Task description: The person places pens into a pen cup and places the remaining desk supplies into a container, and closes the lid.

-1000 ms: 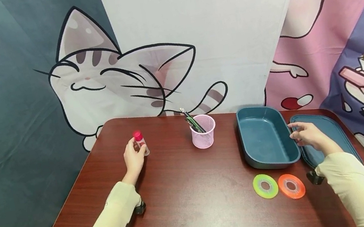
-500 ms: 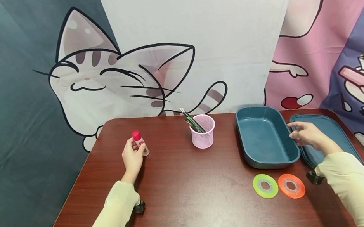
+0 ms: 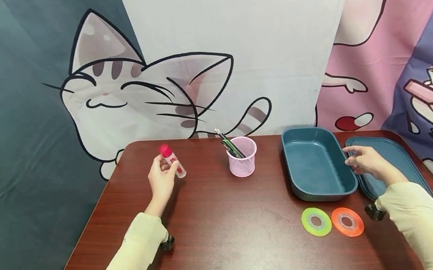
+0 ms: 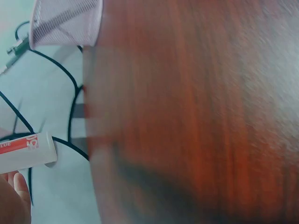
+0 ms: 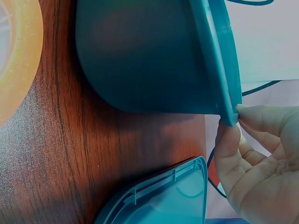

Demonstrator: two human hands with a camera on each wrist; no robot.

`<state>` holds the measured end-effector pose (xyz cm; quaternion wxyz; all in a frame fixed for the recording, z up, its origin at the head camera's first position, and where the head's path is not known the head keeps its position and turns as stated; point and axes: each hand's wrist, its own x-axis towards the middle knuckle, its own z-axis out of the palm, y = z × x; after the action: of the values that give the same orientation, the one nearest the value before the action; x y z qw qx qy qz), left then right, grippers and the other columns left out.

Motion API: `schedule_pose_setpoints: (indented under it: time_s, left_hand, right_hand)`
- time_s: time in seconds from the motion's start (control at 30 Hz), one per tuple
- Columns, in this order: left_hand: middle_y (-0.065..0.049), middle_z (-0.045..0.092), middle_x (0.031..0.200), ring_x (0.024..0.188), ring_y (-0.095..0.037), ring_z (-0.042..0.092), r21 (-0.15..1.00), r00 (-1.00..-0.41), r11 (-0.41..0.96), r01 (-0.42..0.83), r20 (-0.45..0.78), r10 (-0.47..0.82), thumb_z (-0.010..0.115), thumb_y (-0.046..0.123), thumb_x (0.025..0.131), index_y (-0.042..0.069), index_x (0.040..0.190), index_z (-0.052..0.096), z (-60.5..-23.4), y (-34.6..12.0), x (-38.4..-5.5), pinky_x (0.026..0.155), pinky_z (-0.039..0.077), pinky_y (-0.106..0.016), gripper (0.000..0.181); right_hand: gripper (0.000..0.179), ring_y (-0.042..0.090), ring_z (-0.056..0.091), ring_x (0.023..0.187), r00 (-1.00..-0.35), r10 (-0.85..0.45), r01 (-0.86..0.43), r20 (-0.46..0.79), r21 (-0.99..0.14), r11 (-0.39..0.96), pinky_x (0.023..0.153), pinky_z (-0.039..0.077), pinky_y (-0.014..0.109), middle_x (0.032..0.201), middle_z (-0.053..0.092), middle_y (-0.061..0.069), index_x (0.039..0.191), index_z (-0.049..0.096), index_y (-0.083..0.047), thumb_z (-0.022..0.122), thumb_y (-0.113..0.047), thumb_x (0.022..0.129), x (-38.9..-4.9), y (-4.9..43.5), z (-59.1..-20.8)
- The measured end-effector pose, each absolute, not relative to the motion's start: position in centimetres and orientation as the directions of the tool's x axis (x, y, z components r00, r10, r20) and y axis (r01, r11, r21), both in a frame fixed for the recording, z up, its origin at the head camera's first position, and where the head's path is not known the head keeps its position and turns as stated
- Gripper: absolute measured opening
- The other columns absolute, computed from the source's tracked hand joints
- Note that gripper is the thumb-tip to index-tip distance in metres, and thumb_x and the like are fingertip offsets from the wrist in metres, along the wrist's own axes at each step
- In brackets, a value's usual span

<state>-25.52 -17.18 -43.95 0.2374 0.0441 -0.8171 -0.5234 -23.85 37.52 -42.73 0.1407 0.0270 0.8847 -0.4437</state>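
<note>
My left hand [image 3: 161, 179] grips a glue stick [image 3: 173, 161] with a pinkish-red cap, tilted, over the back left of the table. In the left wrist view the white lower end of the glue stick [image 4: 28, 151] shows its red label, with part of the hand [image 4: 14, 198] below. My right hand [image 3: 367, 163] is at the right side of a deep teal box [image 3: 317, 162]. From the right wrist camera, thumb and finger pinch the rim of this box [image 5: 229, 116]. Inside the box no objects show.
A teal lid [image 3: 389, 151] lies right of the box, partly beneath the right hand. A pink mesh cup [image 3: 242, 164] with pens stands at the back middle. One lime-green ring-shaped disc [image 3: 310, 228] and one orange ring-shaped disc [image 3: 341, 228] lie before the box.
The glue stick has moved up and slightly right in my left hand and tilts more. My right hand and the box have stayed in place.
</note>
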Motion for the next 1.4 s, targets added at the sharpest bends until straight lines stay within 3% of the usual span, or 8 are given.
schedule_pose_setpoints:
  time_s: [0.27,0.73,0.93,1.17,1.4]
  left_hand:
    - [-0.015,0.061,0.095,0.082,-0.019,0.059,0.899,-0.899,0.373,0.229,0.342,-0.274,0.068,0.018,0.076,0.003,0.111,0.053,-42.3,-15.5,-25.2,0.067,0.046,-0.010,0.041]
    - [-0.014,0.062,0.094,0.079,-0.013,0.059,0.912,-0.927,0.315,0.263,0.330,-0.180,0.069,0.018,0.076,0.003,0.109,0.054,-40.8,-13.0,-24.6,0.071,0.050,-0.017,0.039]
    - [-0.014,0.063,0.094,0.081,-0.018,0.061,0.924,-0.945,0.277,0.263,0.305,-0.120,0.070,0.021,0.074,0.004,0.107,0.055,-40.1,-11.5,-24.3,0.073,0.051,-0.022,0.040]
    - [-0.021,0.062,0.096,0.085,-0.029,0.061,0.936,-0.960,0.245,0.252,0.274,-0.062,0.068,0.008,0.075,-0.004,0.106,0.054,-37.2,-8.7,-22.3,0.076,0.051,-0.033,0.036]
    - [-0.021,0.062,0.093,0.082,-0.029,0.061,0.942,-0.962,0.207,0.265,0.273,-0.014,0.068,0.008,0.075,-0.005,0.104,0.055,-37.1,-6.5,-22.2,0.069,0.049,-0.021,0.034]
  right_hand:
    - [0.056,0.008,0.047,0.063,-0.956,-0.073,0.183,-0.283,-0.776,0.603,0.064,0.050,0.031,0.079,0.050,-0.001,0.134,0.024,0.008,0.048,-0.007,0.086,-23.8,37.5,-42.7]
    - [0.055,0.008,0.047,0.063,-0.956,-0.066,0.189,-0.285,-0.774,0.604,0.062,0.050,0.029,0.081,0.050,0.000,0.134,0.024,0.007,0.048,-0.007,0.086,-23.8,37.4,-42.6]
    - [0.055,0.009,0.048,0.064,-0.957,-0.070,0.184,-0.282,-0.774,0.606,0.062,0.050,0.028,0.086,0.051,0.004,0.135,0.024,0.007,0.048,-0.008,0.087,-23.8,37.5,-42.7]
    - [0.054,0.009,0.048,0.064,-0.959,-0.064,0.183,-0.277,-0.772,0.608,0.063,0.050,0.030,0.086,0.051,0.004,0.134,0.025,0.007,0.048,-0.007,0.087,-23.9,37.5,-42.7]
    - [0.055,0.008,0.048,0.063,-0.958,-0.061,0.188,-0.280,-0.775,0.603,0.062,0.050,0.029,0.081,0.051,0.000,0.135,0.024,0.007,0.048,-0.007,0.087,-23.8,37.5,-42.7]
